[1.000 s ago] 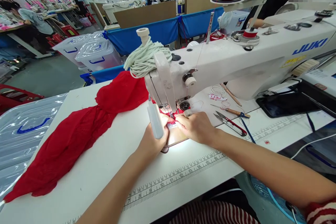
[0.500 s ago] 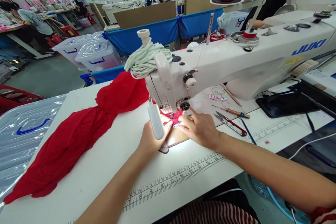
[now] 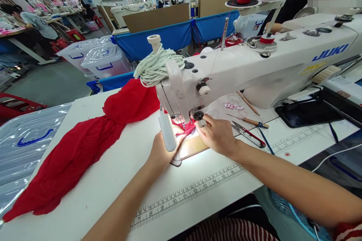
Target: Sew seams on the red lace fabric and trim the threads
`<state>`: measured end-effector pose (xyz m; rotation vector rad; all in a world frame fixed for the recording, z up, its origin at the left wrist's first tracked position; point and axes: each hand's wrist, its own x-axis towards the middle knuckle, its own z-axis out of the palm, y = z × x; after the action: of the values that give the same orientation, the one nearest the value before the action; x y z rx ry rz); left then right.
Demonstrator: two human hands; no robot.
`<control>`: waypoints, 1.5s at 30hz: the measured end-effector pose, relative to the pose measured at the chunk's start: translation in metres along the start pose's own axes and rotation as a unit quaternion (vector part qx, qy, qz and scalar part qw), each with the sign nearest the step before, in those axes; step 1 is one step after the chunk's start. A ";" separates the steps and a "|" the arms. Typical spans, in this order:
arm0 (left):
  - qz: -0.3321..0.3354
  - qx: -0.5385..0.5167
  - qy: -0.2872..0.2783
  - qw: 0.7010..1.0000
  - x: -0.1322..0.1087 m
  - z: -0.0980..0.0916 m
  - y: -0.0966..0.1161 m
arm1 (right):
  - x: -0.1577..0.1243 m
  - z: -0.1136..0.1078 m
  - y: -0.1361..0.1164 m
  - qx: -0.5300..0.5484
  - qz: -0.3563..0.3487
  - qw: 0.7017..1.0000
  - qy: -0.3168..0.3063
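Under the needle of the white sewing machine point(image 3: 232, 67) lies a small piece of red fabric point(image 3: 188, 127), brightly lit by a lamp. My left hand point(image 3: 161, 148) has its thumb and fingers closed on the fabric's left side, partly hidden behind the white lamp head point(image 3: 167, 132). On the right, my right hand point(image 3: 219, 135) pinches the fabric's edge beside the presser foot, its fingertips partly covered by the machine's round dial. A long bunched length of red cloth point(image 3: 82, 147) stretches from behind the machine head across the table's left side.
Red-handled thread snips point(image 3: 250, 135), an awl point(image 3: 249, 120) and a black phone point(image 3: 308, 113) lie right of my right hand. A printed ruler point(image 3: 186, 196) runs along the white table's front. Clear plastic boxes point(image 3: 104, 60) stand beyond the table; a co-worker point(image 3: 294, 3) sits opposite.
My right hand has shifted slightly right, and its fingers have moved a little apart from my left hand. The red fabric between them has shifted and looks more gathered.
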<state>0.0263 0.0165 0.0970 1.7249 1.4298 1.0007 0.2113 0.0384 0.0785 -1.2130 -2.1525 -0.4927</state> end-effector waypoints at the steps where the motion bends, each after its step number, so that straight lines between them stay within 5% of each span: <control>1: 0.008 0.011 -0.004 1.000 0.000 0.000 0.000 | 0.000 -0.001 0.002 -0.001 -0.020 1.000 0.014; 5: 0.033 0.057 -0.020 0.998 -0.001 0.000 -0.003 | 0.004 -0.006 0.013 0.038 -0.189 0.981 0.015; 9: 0.057 0.103 -0.031 0.993 -0.005 -0.003 -0.004 | 0.010 -0.010 0.019 0.079 -0.282 0.952 -0.084; 13: 0.153 0.220 -0.069 0.961 -0.009 -0.010 -0.001 | 0.011 -0.011 0.017 0.093 -0.265 0.948 -0.148; 18: 0.298 0.391 -0.057 0.869 -0.014 -0.016 0.003 | 0.010 -0.014 0.013 0.108 -0.249 0.947 -0.170; 21: 0.318 0.437 -0.056 0.840 -0.018 -0.017 0.005 | 0.010 -0.015 0.013 0.124 -0.261 0.942 -0.171; 36: 0.271 0.425 -0.104 0.857 -0.023 -0.021 0.014 | 0.001 -0.011 0.011 0.090 -0.154 0.963 -0.202; 45: 0.326 0.427 -0.076 0.840 -0.016 -0.017 -0.008 | 0.010 -0.011 0.003 0.024 -0.049 0.959 -0.278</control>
<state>0.0060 0.0028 0.0963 3.0135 1.2721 0.4927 0.2135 0.0396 0.0933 -1.3374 -2.6849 -0.1417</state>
